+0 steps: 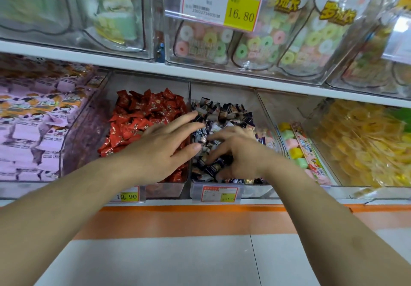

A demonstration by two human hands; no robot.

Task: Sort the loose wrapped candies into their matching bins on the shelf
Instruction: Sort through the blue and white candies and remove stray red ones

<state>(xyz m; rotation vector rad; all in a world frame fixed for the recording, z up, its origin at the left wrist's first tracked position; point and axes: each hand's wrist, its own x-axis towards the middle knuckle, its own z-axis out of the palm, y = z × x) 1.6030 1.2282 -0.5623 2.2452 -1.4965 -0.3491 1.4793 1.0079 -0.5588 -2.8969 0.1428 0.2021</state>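
clear plastic bins [224,99], glossy foil red candies [142,116]

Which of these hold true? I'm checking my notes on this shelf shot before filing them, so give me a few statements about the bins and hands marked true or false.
1. The right hand digs its curled fingers into the dark-wrapped candies. True.
2. The left hand grips a red candy. False: its fingers are stretched out flat above the red-wrapped candies, holding nothing.
3. The bin of red-wrapped candies stands left of the dark-wrapped one. True.
4. The upper price tag reads 19.90. False: it reads 16.80.
5. The yellow candies lie at the far left. False: at the far right.
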